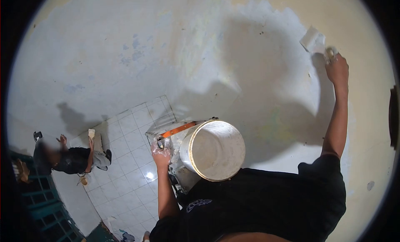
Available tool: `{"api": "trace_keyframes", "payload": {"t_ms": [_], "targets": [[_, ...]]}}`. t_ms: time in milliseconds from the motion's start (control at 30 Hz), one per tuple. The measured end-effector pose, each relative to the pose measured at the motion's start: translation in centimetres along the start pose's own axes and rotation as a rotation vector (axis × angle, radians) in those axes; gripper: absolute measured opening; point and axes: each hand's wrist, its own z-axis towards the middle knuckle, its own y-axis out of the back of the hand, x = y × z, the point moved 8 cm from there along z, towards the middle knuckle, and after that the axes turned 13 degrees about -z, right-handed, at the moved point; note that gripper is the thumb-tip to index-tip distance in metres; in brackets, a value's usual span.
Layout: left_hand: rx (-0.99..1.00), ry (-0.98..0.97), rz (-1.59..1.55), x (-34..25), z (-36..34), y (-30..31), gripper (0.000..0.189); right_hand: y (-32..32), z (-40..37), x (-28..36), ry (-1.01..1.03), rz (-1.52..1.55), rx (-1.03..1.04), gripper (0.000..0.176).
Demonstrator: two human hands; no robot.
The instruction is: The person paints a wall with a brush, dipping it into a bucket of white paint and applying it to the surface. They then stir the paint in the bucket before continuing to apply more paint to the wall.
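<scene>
My right hand [337, 71] is raised to the upper right, fingers closed round the handle of a wide, flat brush [313, 39]. White coating covers the brush, and its head lies against the wall [266, 54] where white meets cream. Low in front of me, my left hand [161, 153], smeared white, closes on the stepladder top at the end of an orange bar [178, 129]. Its exact grip is partly hidden. Beside that hand stands a large whitish bucket [216, 151], its mouth facing me and its inside walls coated white.
Far below on the tiled floor [125, 158], another person [73, 160] in dark clothes holds a pale brush [91, 133]. Near them is a small yellowish container [84, 181]. A green window grille [46, 200] is at lower left. A dark object [393, 117] hangs at the right edge.
</scene>
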Motion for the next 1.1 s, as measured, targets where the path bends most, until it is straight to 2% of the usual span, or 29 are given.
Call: {"api": "trace_keyframes", "payload": {"t_ms": [67,133,200,267,367,400,500,567,700,800,900,933,1033,1100], "targets": [[0.029,-0.016,0.008,-0.4,0.1,-0.1,0.032,2.2,0.0,1.8,-0.007,0.011,-0.05,0.037],[0.006,-0.01,-0.018,2.4,-0.3,-0.5,0.031,0.8,2.1,3.0,0.058,0.033,-0.187,0.046],[0.007,-0.002,-0.018,2.9,-0.2,-0.1,0.031,-0.2,4.6,5.4,0.094,0.097,-0.172,0.046],[0.029,0.004,0.002,1.4,-0.1,-0.2,0.032,-0.6,6.3,8.3,0.143,0.047,-0.271,0.033],[0.039,-0.055,0.024,2.5,-0.1,-0.2,0.033,-4.1,8.9,10.0,0.095,0.089,-0.204,0.026],[0.024,0.011,0.002,2.4,-0.1,-0.2,0.033,-5.4,9.3,9.8,0.098,0.041,-0.169,0.026],[0.009,0.036,-0.028,2.2,-0.1,0.0,0.034,-4.8,6.6,7.9,0.038,0.149,-0.125,0.022],[-0.006,0.041,-0.032,2.5,-0.2,0.1,0.037,-5.0,4.4,5.4,0.027,0.128,-0.163,0.026],[-0.002,0.033,-0.01,1.4,0.1,0.3,0.038,-0.5,-2.2,0.9,-0.174,0.054,0.011,0.036],[0.016,0.032,-0.04,0.2,0.3,0.2,0.033,1.9,-5.1,-1.2,-0.208,0.011,-0.005,0.039],[0.037,-0.108,0.09,-2.9,0.6,0.2,0.034,2.7,-4.6,-1.8,-0.137,-0.009,-0.015,0.039],[0.051,-0.239,0.128,-4.6,0.8,0.1,0.032,2.8,-4.0,-1.8,-0.109,0.014,-0.082,0.04],[0.135,-0.198,0.155,-5.3,1.7,-0.9,0.03,2.0,-1.3,-0.3,-0.088,0.07,-0.147,0.042],[0.161,-0.146,0.109,-4.0,2.3,-1.2,0.017,0.2,1.3,1.0,-0.097,0.104,-0.215,0.039]]}}
